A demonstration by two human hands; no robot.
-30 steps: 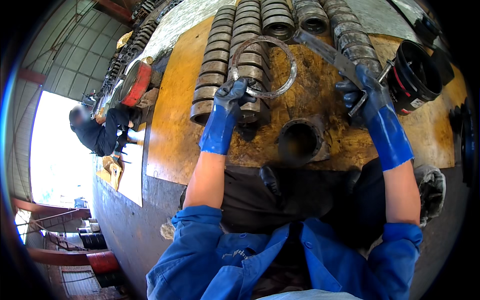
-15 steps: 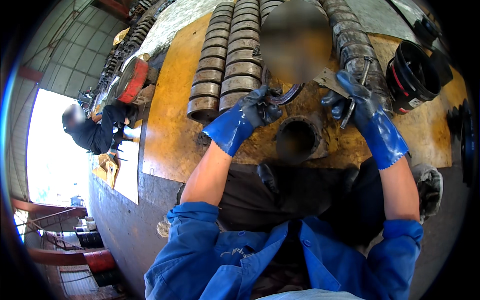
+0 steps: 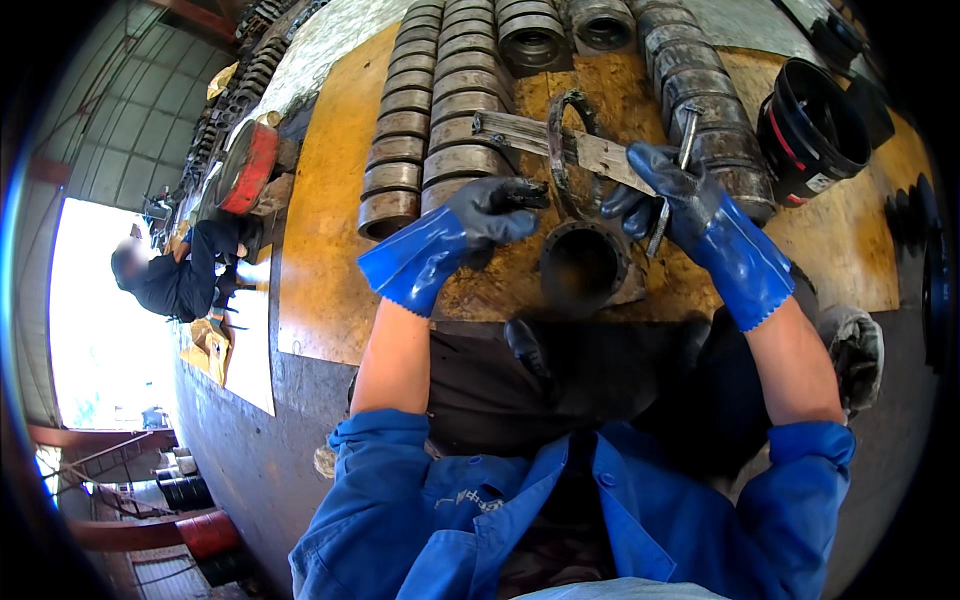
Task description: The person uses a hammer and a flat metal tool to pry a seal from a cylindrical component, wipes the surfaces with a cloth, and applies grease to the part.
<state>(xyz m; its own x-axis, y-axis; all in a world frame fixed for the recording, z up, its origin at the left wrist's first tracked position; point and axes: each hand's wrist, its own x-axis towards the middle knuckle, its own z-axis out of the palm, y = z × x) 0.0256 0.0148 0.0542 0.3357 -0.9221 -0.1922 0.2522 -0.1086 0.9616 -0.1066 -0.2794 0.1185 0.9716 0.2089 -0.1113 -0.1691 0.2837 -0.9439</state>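
Note:
My right hand, in a blue-and-black glove, is closed around a flat, worn bar and a slim metal rod tool together. The bar reaches leftward through a dark, greasy ring, which appears to hang around it. My left hand, gloved the same way, is apart from the ring, its thumb and fingers spread with nothing between them. Below the ring, between my hands, a round flanged metal part with a wide bore stands on the stained board.
Long rows of steel rings lie left of my hands, a darker row right. Two bored cylinders stand beyond. A black bucket is at right. A person sits far left near a red-rimmed drum.
My left hand has let go of the ring and drawn back left, fingers opening. The ring now hangs on the bar. My right hand has shifted left with bar and rod.

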